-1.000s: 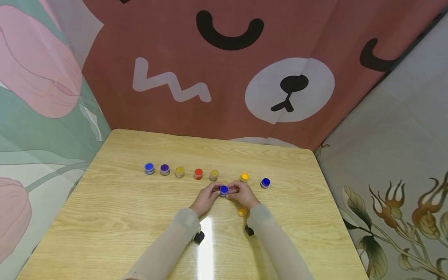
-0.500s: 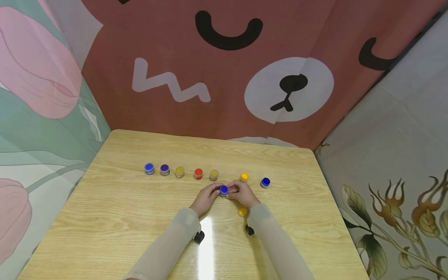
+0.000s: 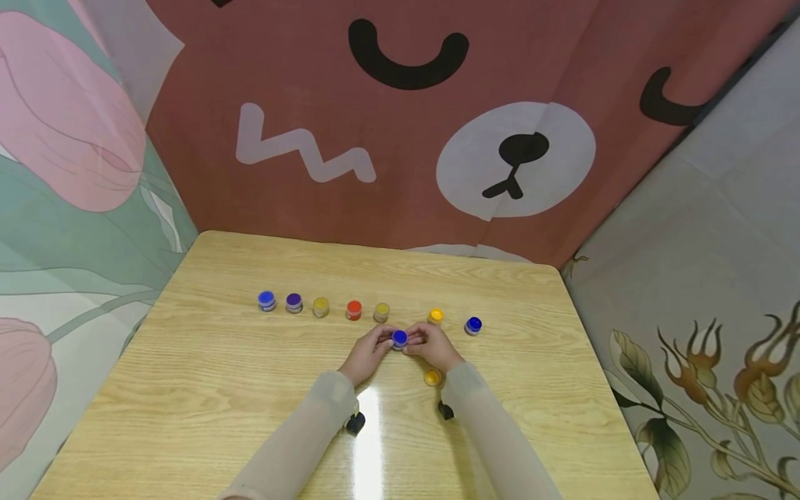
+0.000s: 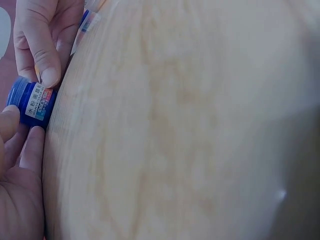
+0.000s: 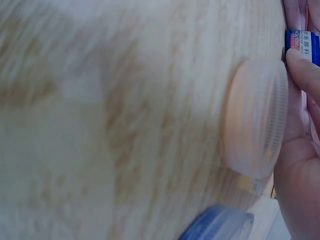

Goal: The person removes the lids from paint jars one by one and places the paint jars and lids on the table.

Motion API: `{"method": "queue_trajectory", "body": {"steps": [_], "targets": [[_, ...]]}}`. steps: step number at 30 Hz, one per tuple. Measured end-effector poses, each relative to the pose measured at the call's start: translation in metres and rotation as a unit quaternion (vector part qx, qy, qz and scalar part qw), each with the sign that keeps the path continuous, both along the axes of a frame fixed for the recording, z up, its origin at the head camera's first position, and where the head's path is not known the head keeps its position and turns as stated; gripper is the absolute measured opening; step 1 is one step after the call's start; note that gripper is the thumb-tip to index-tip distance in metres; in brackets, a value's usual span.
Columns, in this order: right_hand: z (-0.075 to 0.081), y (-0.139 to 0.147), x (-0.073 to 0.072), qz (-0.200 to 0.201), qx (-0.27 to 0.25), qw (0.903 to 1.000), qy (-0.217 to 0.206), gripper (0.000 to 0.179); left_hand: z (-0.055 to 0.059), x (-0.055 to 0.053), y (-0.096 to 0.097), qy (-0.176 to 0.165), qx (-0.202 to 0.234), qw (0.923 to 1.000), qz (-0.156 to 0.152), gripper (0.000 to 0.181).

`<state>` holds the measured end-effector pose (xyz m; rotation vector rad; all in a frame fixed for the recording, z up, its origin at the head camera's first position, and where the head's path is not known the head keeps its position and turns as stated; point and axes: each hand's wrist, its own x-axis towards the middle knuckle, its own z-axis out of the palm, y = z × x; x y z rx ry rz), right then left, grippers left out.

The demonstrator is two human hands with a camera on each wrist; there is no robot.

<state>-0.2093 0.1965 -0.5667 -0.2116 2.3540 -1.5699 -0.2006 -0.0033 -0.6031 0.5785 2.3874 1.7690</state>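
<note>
A small blue paint jar (image 3: 399,339) with a printed label stands upright at the middle of the table, between my two hands. My left hand (image 3: 364,354) holds it from the left; in the left wrist view its thumb lies at the blue lid (image 4: 19,92) and its fingers reach along the jar's side. From the right, my right hand (image 3: 436,347) pinches the same jar, thumb on the label (image 4: 39,101). A clear ridged lid with yellow-orange inside (image 5: 255,120) lies beside the right wrist.
Across the table's back runs a row of small paint jars: blue (image 3: 267,301), purple (image 3: 294,303), ochre (image 3: 321,307), red (image 3: 353,310) and another ochre (image 3: 382,312). Farther right are a bright yellow jar (image 3: 435,316) and a dark blue one (image 3: 473,326). Printed curtains enclose the table (image 3: 187,389).
</note>
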Motion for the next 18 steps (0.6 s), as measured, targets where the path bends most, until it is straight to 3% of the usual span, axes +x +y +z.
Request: {"method": "queue_trajectory", "body": {"steps": [4, 7, 18], "targets": [[-0.001, 0.0, -0.001, -0.004, 0.003, 1.0, -0.007, 0.025, 0.0, 0.0, -0.001, 0.014, -0.036, 0.9992, 0.002, 0.036], [-0.011, 0.001, -0.005, -0.01, 0.006, 0.9999, -0.01, 0.025, 0.0, -0.001, -0.002, 0.016, -0.052, 0.9985, 0.004, 0.034], [-0.008, 0.001, -0.005, -0.009, -0.005, 0.9998, -0.018, 0.025, -0.001, -0.001, -0.001, -0.004, -0.001, 1.0, -0.001, 0.025]]}}
